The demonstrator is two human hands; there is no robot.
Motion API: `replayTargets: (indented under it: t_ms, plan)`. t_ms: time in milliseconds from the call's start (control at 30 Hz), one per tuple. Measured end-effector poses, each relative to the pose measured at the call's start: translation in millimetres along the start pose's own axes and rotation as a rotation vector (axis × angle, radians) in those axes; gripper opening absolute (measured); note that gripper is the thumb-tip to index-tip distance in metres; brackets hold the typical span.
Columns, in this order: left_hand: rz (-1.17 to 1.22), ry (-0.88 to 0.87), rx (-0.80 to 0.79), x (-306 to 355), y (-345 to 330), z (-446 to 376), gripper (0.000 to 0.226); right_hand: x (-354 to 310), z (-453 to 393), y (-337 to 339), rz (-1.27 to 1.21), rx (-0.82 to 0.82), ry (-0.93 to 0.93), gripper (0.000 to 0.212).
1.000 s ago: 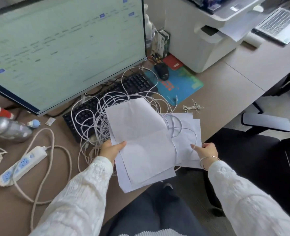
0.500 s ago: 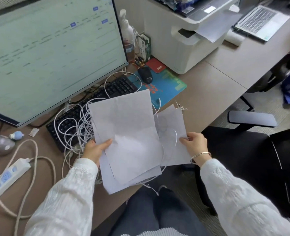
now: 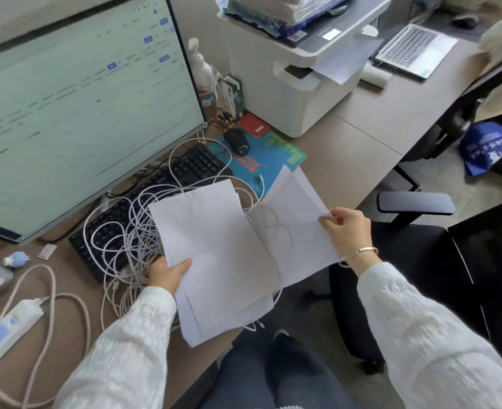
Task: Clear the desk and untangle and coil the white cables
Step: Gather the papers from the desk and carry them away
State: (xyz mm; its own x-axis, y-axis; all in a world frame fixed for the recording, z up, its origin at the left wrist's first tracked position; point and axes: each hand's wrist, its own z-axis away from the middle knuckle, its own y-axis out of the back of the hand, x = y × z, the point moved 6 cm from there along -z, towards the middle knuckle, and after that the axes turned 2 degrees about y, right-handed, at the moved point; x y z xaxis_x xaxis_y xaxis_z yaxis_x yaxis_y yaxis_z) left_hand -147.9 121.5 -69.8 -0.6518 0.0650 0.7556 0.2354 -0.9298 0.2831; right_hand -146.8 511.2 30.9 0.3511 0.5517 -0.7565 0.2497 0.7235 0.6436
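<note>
A tangle of thin white cables point(image 3: 125, 240) lies over the black keyboard point(image 3: 184, 169) and the desk's front edge. My left hand point(image 3: 168, 274) grips a stack of white paper sheets point(image 3: 214, 255) at its left edge, lifted over the cables. My right hand point(image 3: 347, 228) pinches the right edge of another white sheet point(image 3: 297, 219), raised beside the stack. A cable loop shows through that sheet, and a cable end dangles below the stack.
A large monitor point(image 3: 75, 113) stands at the left, a mouse point(image 3: 237, 141) on a blue mat point(image 3: 276, 154) behind the papers, and a white printer point(image 3: 297, 69) beyond. A power strip point(image 3: 4, 332) with thick cord lies at the left. An office chair point(image 3: 421, 255) is at the right.
My right hand lifted its sheet off the desk and raised it beside the stack. My left hand keeps holding the stack. The view shifted right.
</note>
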Motion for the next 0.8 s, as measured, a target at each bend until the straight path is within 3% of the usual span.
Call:
replayTargets:
  t_ms: [200, 633, 800]
  plan:
    - [-0.040, -0.078, 0.009, 33.2, -9.2, 5.6, 0.014, -15.1, -1.4, 36.7, -0.038, 0.104, 0.036, 0.016]
    - [0.134, -0.182, -0.012, 96.0, -40.1, 33.2, 0.033, -0.7, -7.6, 136.7, -0.129, 0.405, 0.020, 0.024]
    - [0.217, -0.137, -0.035, 97.3, -56.2, 29.5, 0.034, 11.8, -3.0, 161.6, -0.184, 0.574, -0.006, 0.013]
